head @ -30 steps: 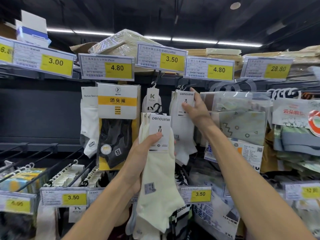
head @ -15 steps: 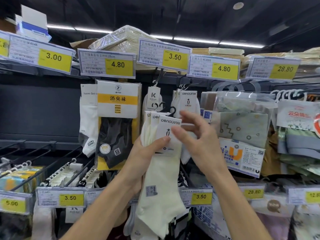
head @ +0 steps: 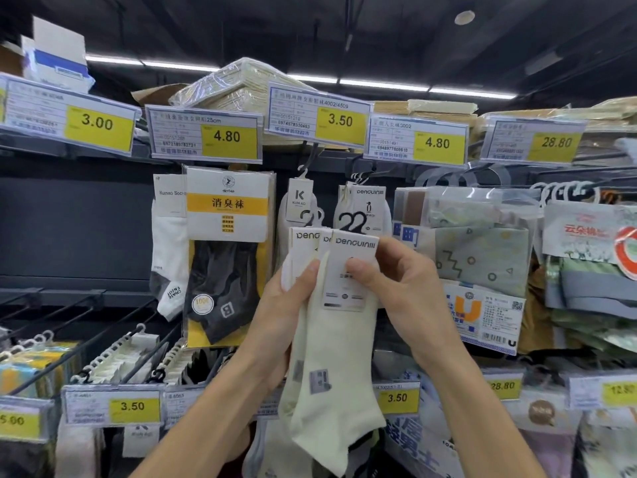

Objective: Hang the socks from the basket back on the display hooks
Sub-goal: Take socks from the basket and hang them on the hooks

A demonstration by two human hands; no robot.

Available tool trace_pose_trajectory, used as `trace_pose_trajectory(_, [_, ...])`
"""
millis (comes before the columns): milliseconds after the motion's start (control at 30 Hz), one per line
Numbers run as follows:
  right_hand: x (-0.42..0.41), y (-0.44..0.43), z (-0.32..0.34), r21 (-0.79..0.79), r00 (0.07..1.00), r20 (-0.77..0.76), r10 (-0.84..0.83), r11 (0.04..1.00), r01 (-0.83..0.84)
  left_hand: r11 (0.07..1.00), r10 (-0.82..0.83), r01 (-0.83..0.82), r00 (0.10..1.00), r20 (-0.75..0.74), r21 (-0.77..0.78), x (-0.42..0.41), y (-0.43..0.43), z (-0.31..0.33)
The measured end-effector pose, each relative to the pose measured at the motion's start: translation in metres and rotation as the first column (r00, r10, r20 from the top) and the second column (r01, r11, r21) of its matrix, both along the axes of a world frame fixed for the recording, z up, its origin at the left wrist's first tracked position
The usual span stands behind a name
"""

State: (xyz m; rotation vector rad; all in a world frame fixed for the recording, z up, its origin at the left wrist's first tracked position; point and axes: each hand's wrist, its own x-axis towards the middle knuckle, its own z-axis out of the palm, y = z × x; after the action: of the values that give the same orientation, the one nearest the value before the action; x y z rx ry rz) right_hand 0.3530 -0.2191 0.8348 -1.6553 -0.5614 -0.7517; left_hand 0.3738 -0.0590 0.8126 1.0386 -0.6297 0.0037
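A clear packet (head: 458, 201) at the display rack's (head: 79, 222) upper right is holding patterned socks (head: 482, 260). The left hand (head: 275, 326) is gripping 3 carded cream socks (head: 334, 367); the right hand (head: 406, 284) is pinching the front card (head: 344, 294), just below the hooked socks (head: 370, 205).

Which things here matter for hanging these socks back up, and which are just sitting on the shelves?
For the job: cream socks, gripped by the left hand and pinched by the right hand; hung Penguin socks behind them.
Just there: black sock pack; white Kunao sock; patterned grey pack; 3.50 price tag.
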Motion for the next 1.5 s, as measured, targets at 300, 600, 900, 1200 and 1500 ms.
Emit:
trace_pose_trajectory(300, [0.029, -0.018, 0.01, 0.275, 0.995, 0.008, -0.096, 0.957, 0.09, 0.991, 0.124, -0.125, 0.991, -0.042, -0.037, 0.01, 0.008, -0.005])
trace_pose_trajectory(600, [0.088, -0.036, 0.047, 0.051, 0.92, -0.012, -0.391, 0.919, 0.391, 0.994, 0.107, -0.107, 0.994, -0.028, 0.007, 0.006, 0.008, -0.007])
trace_pose_trajectory(900, [0.111, -0.032, 0.053, -0.076, 0.92, 0.01, -0.392, 0.917, 0.391, 0.994, 0.106, -0.106, 0.994, -0.034, 0.01, 0.003, 0.009, -0.006])
trace_pose_trajectory(1200, [0.099, -0.027, 0.048, -0.125, 0.882, -0.093, -0.463, 0.884, 0.451, 0.994, 0.095, -0.095, 0.995, -0.007, 0.047, 0.002, 0.006, -0.004])
trace_pose_trajectory(1500, [0.003, 0.014, -0.01, -0.013, 0.997, 0.082, -0.005, 1.0, 0.006, 0.991, 0.089, -0.105, 0.982, 0.167, 0.087, 0.003, 0.001, -0.005])
